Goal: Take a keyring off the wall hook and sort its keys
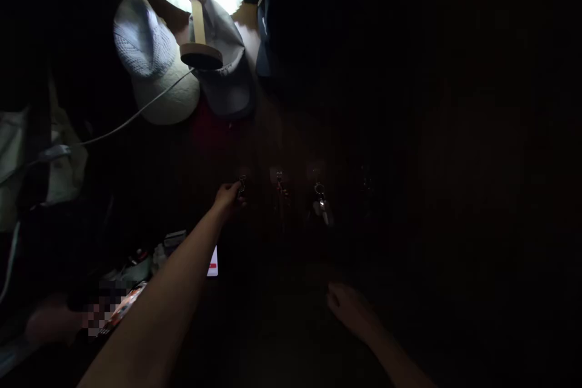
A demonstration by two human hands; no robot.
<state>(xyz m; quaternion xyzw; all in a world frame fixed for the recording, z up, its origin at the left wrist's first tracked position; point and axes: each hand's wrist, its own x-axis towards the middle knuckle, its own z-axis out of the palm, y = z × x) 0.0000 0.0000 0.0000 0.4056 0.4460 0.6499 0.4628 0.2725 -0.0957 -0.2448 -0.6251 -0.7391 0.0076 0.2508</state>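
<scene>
Keys (242, 187) on wall hook, pinched at L hand (226, 197) fingertips; R hand (348, 306) well apart.

Three caps hang at the far side: a white cap (152, 60), a grey cap (227, 66) and a dark cap (266, 30). One lit lamp (197, 18). Three key bunches: (242, 187), (279, 185), (321, 197). Two hands: (227, 197), (348, 306).

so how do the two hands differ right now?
The left hand is stretched far forward with its fingertips on a small metal key ring at the dark wall; the right hand hangs low and close, touching nothing. The left hand catches some lamp light, while the right hand sits in deep shadow. The right hand's fingers look loosely curled. Both are bare.
</scene>
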